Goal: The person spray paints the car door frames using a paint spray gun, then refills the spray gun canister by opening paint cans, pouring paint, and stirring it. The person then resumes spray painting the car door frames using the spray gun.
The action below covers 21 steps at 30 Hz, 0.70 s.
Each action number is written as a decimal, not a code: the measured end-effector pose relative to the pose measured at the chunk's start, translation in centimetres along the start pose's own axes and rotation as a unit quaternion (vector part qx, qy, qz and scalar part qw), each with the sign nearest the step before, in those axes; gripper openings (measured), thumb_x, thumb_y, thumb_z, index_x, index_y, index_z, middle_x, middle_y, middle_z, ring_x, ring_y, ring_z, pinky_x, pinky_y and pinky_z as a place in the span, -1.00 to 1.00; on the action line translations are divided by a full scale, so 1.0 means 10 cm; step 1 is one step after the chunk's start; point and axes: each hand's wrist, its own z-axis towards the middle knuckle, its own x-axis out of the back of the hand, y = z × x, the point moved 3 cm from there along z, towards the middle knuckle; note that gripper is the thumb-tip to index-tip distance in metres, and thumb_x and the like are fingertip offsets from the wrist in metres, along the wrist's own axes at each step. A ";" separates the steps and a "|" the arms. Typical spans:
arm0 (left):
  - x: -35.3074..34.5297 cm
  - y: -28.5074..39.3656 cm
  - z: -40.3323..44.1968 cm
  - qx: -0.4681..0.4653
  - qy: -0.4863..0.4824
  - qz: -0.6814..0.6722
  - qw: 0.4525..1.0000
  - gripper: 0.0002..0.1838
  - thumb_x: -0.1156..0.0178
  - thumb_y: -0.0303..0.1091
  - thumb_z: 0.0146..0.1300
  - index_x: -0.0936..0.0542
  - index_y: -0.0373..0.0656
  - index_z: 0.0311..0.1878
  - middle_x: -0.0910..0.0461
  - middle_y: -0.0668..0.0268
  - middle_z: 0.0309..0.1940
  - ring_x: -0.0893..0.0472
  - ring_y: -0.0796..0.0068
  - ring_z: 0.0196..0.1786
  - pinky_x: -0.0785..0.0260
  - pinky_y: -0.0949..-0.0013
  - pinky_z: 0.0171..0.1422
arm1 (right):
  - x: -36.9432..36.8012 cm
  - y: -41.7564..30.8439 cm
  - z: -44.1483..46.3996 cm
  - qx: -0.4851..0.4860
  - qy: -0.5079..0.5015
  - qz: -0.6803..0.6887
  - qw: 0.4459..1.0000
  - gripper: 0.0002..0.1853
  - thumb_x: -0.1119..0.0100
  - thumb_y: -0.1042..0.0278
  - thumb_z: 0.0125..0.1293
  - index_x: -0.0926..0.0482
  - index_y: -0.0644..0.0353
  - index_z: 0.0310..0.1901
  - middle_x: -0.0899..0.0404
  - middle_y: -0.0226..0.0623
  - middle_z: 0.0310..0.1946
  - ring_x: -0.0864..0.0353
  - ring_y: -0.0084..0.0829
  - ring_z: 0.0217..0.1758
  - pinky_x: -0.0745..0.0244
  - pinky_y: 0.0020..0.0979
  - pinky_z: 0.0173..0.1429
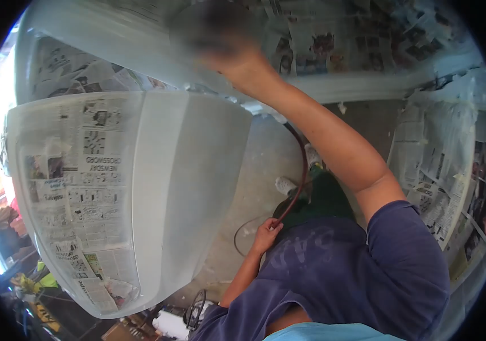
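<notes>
My right hand is raised at the top of the view, its fingers closed around a dark, blurred tool that looks like a spray gun. It is close to a whitish car body panel; whether they touch cannot be told. My left hand is down by my waist, with its fingers wrapped round a dark red hose. The hose curves upward and passes out of sight behind my right forearm. An open car door, whitish and smooth, stands on the left with newspaper over its window.
Another newspaper-covered panel stands at the right. More newspaper covers the area at the top. Below is a concrete floor, where my shoes show. Assorted items, including a white container, lie beyond the door's lower edge.
</notes>
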 end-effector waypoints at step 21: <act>-0.33 -0.97 1.02 0.397 -0.269 0.036 0.877 -0.64 -0.07 -0.02 0.48 -0.54 -0.06 0.12 -0.42 0.42 -0.55 -0.42 0.62 -0.55 -0.30 0.47 -0.49 | 0.61 5.10 -2.15 -0.237 0.138 -0.074 0.959 -0.52 -0.29 0.05 0.35 -0.54 0.09 0.21 -0.66 -0.18 -0.32 -0.63 -0.34 -0.36 -0.51 -0.31 -0.18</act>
